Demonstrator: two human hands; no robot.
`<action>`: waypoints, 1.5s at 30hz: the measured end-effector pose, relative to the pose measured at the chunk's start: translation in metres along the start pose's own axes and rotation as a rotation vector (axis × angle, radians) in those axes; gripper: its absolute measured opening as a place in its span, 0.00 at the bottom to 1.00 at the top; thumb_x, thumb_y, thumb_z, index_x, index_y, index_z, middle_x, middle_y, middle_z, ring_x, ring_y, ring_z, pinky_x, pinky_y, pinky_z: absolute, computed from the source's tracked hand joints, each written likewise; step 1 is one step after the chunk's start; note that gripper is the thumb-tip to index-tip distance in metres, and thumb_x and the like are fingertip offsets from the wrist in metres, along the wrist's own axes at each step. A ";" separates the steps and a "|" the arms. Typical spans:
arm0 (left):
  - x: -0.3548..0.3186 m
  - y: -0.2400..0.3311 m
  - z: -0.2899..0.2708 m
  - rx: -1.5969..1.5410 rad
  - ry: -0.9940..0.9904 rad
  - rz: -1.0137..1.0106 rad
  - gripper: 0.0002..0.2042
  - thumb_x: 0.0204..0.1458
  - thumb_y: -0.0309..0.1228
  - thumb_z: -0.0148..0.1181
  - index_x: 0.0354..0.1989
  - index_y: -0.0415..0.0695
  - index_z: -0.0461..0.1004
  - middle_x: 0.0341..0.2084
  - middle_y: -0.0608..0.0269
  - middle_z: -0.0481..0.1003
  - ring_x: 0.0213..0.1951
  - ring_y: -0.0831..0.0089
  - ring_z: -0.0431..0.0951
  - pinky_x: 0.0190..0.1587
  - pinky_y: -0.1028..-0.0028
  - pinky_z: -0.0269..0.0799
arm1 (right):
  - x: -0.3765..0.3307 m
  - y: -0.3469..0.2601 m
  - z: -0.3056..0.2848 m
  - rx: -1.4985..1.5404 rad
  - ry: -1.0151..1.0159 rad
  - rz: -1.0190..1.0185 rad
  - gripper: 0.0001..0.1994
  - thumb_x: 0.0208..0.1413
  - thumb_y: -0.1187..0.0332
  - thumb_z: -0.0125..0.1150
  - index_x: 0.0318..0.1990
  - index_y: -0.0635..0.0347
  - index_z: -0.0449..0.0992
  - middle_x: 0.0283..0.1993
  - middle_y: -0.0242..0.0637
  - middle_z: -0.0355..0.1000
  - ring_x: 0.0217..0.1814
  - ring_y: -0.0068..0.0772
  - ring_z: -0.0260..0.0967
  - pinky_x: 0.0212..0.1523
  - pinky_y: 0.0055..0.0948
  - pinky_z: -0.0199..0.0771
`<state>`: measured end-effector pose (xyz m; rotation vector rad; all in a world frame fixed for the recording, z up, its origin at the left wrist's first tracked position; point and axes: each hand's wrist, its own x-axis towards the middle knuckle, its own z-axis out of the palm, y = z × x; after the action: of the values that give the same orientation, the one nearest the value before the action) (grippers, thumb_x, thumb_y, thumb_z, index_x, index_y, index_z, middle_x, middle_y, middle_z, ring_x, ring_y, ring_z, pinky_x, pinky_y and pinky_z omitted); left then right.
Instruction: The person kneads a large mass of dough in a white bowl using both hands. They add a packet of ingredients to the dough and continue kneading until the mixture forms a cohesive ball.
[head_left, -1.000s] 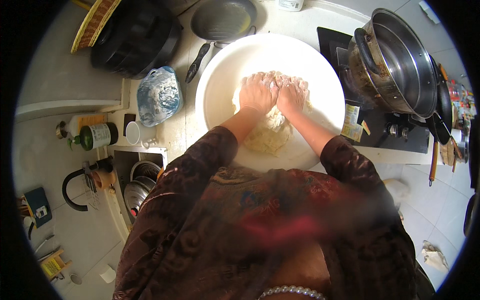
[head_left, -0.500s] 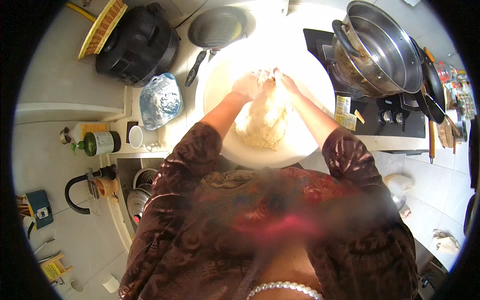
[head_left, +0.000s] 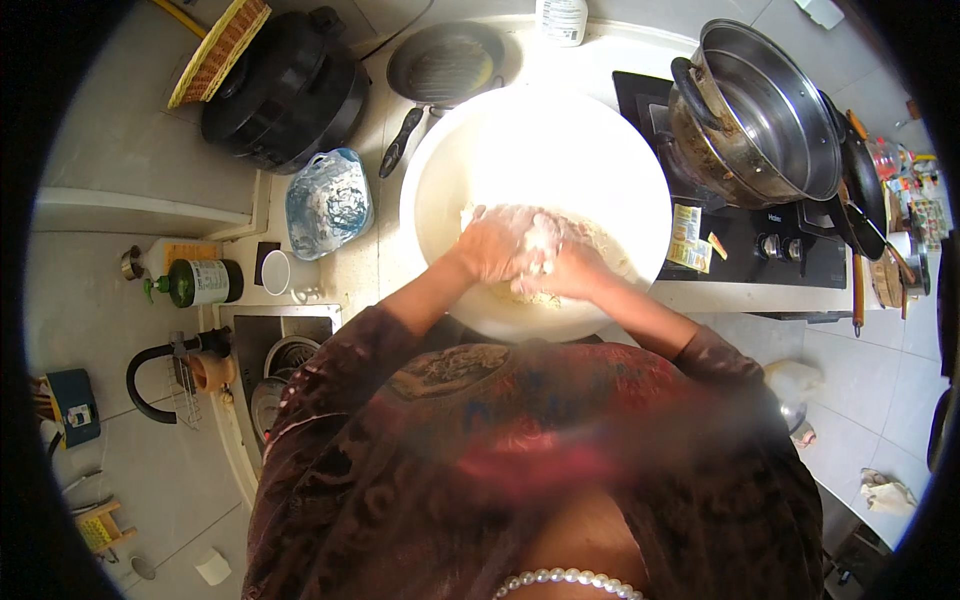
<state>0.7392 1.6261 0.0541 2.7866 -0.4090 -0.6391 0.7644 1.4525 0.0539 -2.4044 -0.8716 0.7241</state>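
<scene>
A large white basin (head_left: 414,200) stands on the counter in front of me, with pale, rough dough (head_left: 598,238) in its near half. My left hand (head_left: 494,246) is in the basin, its floury fingers curled over the dough from the left. From the right, my right hand (head_left: 566,268) presses close beside it, fingers bent into the same mass. Bits of dough cling to both hands, and more of it shows under and around them. The fingertips are partly buried, and my hands cover much of the lump.
Left of the basin are a frying pan (head_left: 440,65), a blue plastic bag (head_left: 328,203), a white cup (head_left: 277,271) and a black cooker (head_left: 285,95). A steel pot (head_left: 735,110) sits on the black stove (head_left: 800,262) at right. The sink (head_left: 268,330) lies left of me.
Both hands have drawn back toward me from the basin's far part, and their fingers have curled in over the dough. The bright glare on the counter has faded.
</scene>
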 end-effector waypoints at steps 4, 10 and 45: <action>-0.024 0.012 0.028 0.379 -0.034 0.005 0.36 0.55 0.49 0.40 0.68 0.43 0.40 0.66 0.48 0.44 0.68 0.53 0.40 0.66 0.49 0.34 | -0.013 -0.004 0.016 -0.162 0.041 -0.028 0.56 0.38 0.42 0.65 0.67 0.67 0.39 0.68 0.58 0.42 0.71 0.58 0.37 0.69 0.51 0.31; 0.014 0.001 0.037 0.166 0.230 -0.091 0.36 0.51 0.45 0.46 0.67 0.44 0.44 0.65 0.53 0.48 0.67 0.51 0.41 0.65 0.44 0.35 | 0.029 0.023 0.028 -0.333 -0.015 0.096 0.54 0.40 0.44 0.66 0.68 0.61 0.39 0.70 0.53 0.40 0.72 0.55 0.34 0.69 0.48 0.35; -0.029 0.014 0.046 0.106 -0.095 -0.142 0.60 0.28 0.63 0.65 0.68 0.49 0.39 0.64 0.45 0.51 0.63 0.51 0.57 0.65 0.57 0.47 | 0.000 0.026 0.024 -0.101 -0.440 0.032 0.56 0.29 0.48 0.72 0.65 0.62 0.46 0.55 0.59 0.63 0.59 0.55 0.60 0.56 0.43 0.63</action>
<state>0.6905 1.6139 0.0298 2.9145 -0.2718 -0.8060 0.7609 1.4412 0.0207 -2.3879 -1.0597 1.2806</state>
